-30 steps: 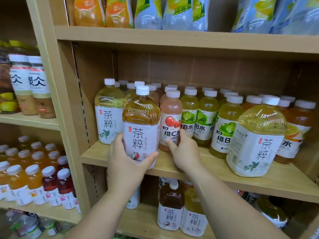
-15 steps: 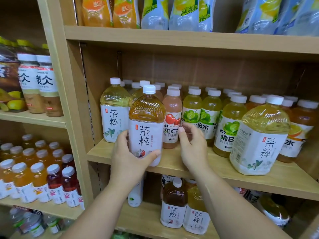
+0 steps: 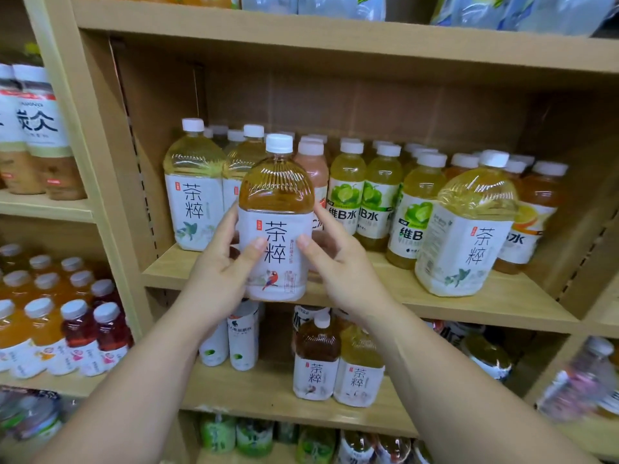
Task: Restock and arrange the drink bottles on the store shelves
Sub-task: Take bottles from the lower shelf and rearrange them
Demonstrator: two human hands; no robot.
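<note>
An amber tea bottle [image 3: 277,209] with a white cap and a white label showing a red bird stands upright at the front edge of the middle shelf [image 3: 469,304]. My left hand [image 3: 219,272] grips its left side, thumb across the label. My right hand [image 3: 341,262] grips its right side. A pale yellow tea bottle [image 3: 194,185] of the same brand stands behind on the left. Another large pale yellow tea bottle [image 3: 469,222] stands tilted at the right front.
Small pink, green and orange vitamin drink bottles [image 3: 378,192] fill the shelf behind my hands. The lower shelf holds two more tea bottles [image 3: 338,363] and white bottles [image 3: 231,339]. The left bay has red and orange juices [image 3: 67,323]. A wooden upright [image 3: 97,162] divides the bays.
My right hand has moved left from the shelf beside the pink bottle onto the amber tea bottle's right side, so both hands now hold it. The camera has come closer.
</note>
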